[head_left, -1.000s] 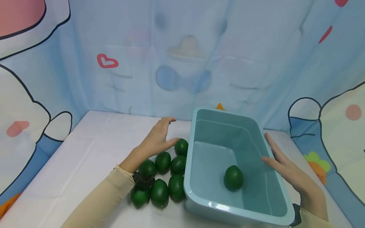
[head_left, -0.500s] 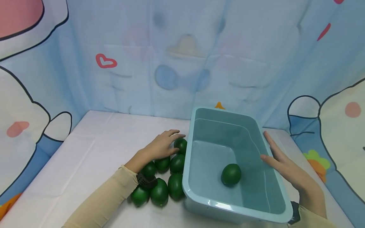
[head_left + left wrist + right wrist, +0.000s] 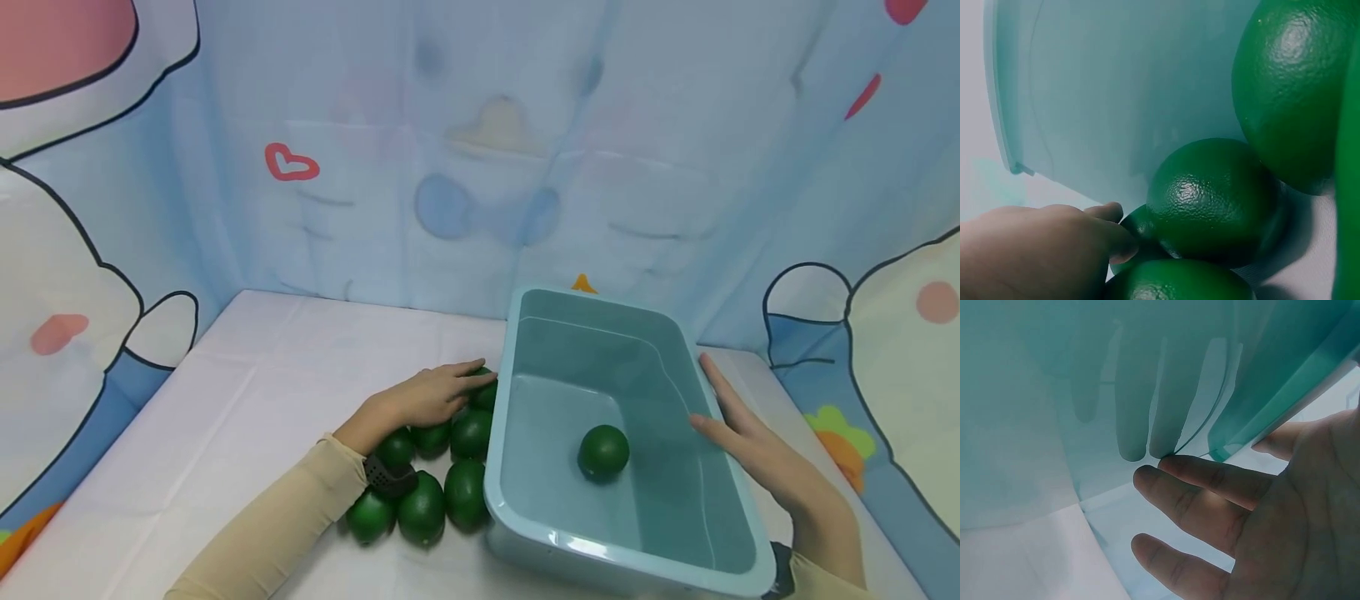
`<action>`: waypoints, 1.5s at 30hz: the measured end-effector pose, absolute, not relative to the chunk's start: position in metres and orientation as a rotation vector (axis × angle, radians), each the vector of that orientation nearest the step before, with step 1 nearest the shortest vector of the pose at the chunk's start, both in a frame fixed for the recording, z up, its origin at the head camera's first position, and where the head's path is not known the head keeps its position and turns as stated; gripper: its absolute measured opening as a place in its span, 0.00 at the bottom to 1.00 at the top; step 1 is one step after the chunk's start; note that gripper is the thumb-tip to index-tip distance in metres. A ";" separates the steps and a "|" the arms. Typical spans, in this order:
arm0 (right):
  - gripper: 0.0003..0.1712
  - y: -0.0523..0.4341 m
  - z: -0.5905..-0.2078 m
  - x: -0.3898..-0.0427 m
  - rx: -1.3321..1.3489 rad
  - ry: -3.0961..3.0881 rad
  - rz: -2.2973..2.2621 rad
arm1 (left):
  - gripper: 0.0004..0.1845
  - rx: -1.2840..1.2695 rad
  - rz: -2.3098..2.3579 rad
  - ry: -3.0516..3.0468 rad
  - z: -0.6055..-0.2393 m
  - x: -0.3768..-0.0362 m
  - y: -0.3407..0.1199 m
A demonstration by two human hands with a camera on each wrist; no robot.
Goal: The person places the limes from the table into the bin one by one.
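One glossy, dark-green fruit met my left hand, grip unclear. At four o'clock, my right hand lay uncurled.

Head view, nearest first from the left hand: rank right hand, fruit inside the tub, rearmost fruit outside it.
1. Rearmost outside fruit: left of the tub.
2. Inside fruit: on the tub floor.
3. Right hand: at the tub's right side.

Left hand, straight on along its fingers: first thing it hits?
The farthest green fruit, right at the left hand's fingertips; it may already be touching, depth is unclear. Beyond that, probably the blue-green bin's left wall.
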State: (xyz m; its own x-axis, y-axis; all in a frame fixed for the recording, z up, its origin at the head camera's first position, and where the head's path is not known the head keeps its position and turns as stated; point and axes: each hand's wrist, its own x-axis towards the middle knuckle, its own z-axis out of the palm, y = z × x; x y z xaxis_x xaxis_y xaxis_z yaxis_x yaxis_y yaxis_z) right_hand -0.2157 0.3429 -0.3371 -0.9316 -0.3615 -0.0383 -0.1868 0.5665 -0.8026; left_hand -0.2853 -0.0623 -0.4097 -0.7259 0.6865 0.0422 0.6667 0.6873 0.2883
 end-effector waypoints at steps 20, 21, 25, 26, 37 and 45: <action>0.42 0.346 -0.343 -0.213 -0.474 2.603 -1.293 | 0.26 0.892 0.561 2.892 -0.412 -0.283 -0.060; 0.42 0.346 -0.342 -0.213 -0.473 2.602 -1.295 | 0.27 0.889 0.561 2.891 -0.412 -0.283 -0.060; 0.41 0.345 -0.342 -0.214 -0.462 2.608 -1.285 | 0.26 0.857 0.577 2.890 -0.411 -0.282 -0.061; 0.41 0.345 -0.342 -0.214 -0.460 2.610 -1.280 | 0.26 0.849 0.582 2.890 -0.411 -0.282 -0.061; 0.41 0.344 -0.340 -0.214 -0.449 2.614 -1.268 | 0.32 0.816 0.649 2.839 -0.411 -0.282 -0.059; 0.42 0.343 -0.340 -0.215 -0.457 2.599 -1.296 | 0.30 0.786 0.668 2.846 -0.412 -0.284 -0.061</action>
State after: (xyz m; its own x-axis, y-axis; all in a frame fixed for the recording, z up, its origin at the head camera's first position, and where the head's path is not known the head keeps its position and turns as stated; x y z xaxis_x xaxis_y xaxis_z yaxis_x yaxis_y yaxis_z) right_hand -0.2154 0.3434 -0.3400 -0.9318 -0.3607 -0.0416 -0.1839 0.5675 -0.8025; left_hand -0.2844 -0.0613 -0.4115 -0.8590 0.5120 0.0071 0.4616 0.7684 0.4433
